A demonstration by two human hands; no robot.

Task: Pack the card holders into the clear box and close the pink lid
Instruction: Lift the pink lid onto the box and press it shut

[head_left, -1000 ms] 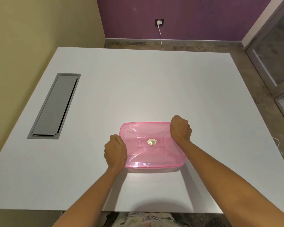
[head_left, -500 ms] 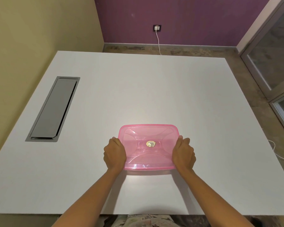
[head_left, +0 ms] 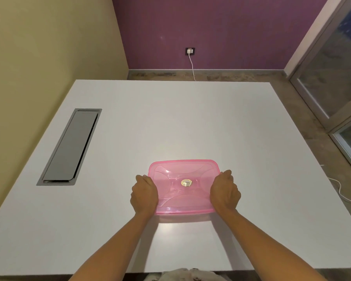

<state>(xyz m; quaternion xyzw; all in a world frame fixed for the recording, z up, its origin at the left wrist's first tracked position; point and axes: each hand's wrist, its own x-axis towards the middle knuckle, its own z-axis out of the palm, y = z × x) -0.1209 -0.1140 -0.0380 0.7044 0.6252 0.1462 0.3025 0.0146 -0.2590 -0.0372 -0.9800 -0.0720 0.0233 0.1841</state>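
- The left hand [head_left: 143,194] sits low and centre in the frame, curled over the left short edge of the pink lid [head_left: 183,186], knuckles up and fingers wrapped down out of sight; it looks closed onto that edge.
- The right hand [head_left: 225,192] mirrors it on the lid's right short edge, also curled with fingers folded down the side, apparently pressing or gripping there.
- Between the two hands the pink lid lies flat on top of the clear box, near the close edge of the white table [head_left: 190,118]; a small round sticker [head_left: 186,182] marks its middle.
- The box itself is hidden almost wholly under the lid, and I cannot tell whether any card holders are inside, as the tinted plastic shows nothing clearly.
- Judging from its thin, translucent look, the lid is light and somewhat flexible, likely to bow in the middle if pushed there; the rim is the stiffer part, so the short edges and corners seem the right places to hold and press.
- The smooth plastic may slide on the glossy tabletop, so holding both sides at once seems sensible.
- Whether the rim has seated all the way round cannot be seen.
- Farther off, at the left of the frame, a grey cable hatch [head_left: 70,147] is set into the table.
- At the top, a wall socket [head_left: 190,51] with a white cable sits on the purple wall.
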